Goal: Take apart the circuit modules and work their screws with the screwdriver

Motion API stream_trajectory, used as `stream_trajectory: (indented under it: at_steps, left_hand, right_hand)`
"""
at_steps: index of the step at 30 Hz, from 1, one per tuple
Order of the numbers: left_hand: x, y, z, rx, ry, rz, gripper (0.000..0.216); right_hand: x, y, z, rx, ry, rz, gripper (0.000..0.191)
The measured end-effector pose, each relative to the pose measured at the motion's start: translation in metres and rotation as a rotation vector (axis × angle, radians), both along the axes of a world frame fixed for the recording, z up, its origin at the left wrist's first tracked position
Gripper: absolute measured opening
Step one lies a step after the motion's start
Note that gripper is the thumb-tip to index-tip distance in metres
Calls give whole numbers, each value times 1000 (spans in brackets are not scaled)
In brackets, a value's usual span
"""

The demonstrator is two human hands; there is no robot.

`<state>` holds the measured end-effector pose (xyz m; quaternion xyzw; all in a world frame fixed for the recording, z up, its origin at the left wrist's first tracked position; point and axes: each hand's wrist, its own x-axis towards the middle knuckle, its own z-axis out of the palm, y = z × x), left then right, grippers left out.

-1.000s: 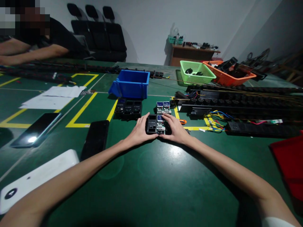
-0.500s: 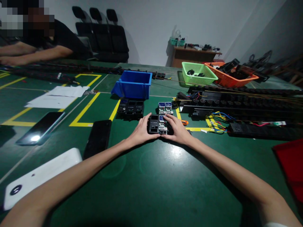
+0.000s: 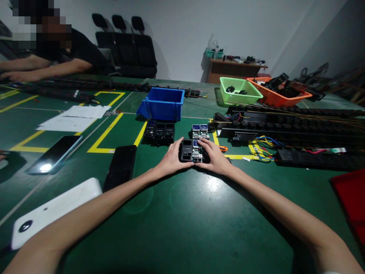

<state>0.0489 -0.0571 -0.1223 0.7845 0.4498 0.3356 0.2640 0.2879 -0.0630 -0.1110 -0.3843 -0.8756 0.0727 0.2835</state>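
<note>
My left hand (image 3: 171,160) and my right hand (image 3: 214,158) both grip a small black module (image 3: 186,150) with a circuit board (image 3: 196,151) set in it, resting on the green table (image 3: 182,213). My left fingers wrap its left side; my right fingers lie over the board's top and right side. Just beyond sits a second circuit board with blue parts (image 3: 200,131). A black module block (image 3: 159,131) lies to the left of that.
A blue bin (image 3: 163,103) stands behind the modules. A green basket (image 3: 238,90) and an orange basket (image 3: 276,93) sit at the back right, above long black strips with coloured wires (image 3: 288,127). Two phones (image 3: 119,166) (image 3: 54,154), a white device (image 3: 54,213) and papers (image 3: 76,117) lie left. A person's arms (image 3: 42,70) rest far left.
Both hands stay on the module; only the camera has shifted slightly, so the scene sits a little lower and to the right.
</note>
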Motion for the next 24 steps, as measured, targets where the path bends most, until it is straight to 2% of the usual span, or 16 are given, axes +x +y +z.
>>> stream_trajectory:
  at_steps: [24]
  left_hand:
    - [0,1,-1,-12,12,3,107]
  right_hand:
    - [0,0,0,-5,10,0,84]
